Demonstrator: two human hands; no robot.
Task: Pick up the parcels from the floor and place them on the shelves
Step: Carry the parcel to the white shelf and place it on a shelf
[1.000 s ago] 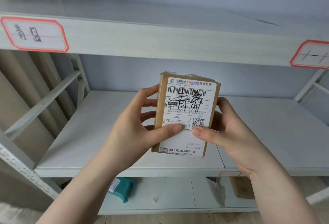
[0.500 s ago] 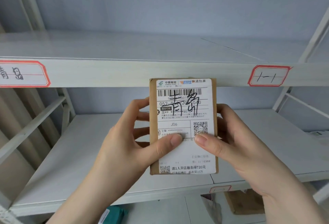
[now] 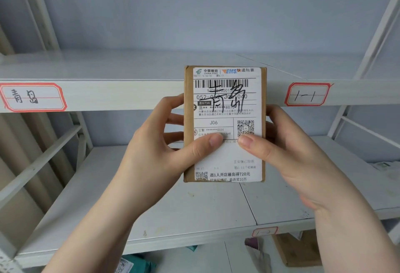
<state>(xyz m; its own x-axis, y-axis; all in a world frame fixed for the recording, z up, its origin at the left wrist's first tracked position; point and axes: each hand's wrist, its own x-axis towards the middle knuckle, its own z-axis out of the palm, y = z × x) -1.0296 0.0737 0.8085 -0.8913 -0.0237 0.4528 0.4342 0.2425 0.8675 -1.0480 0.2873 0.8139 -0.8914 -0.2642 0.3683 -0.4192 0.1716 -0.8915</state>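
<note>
My left hand and right hand clamped the parcel between them, thumbs pressed on its label. I held it upright before the shelf edge, between two red-bordered tags.

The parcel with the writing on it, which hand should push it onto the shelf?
Probably the left hand. Both hands hold the parcel upright, but the shelf tag with handwriting like the parcel's sits on the left, so that side looks nearer. The right hand could simply let go.
</note>
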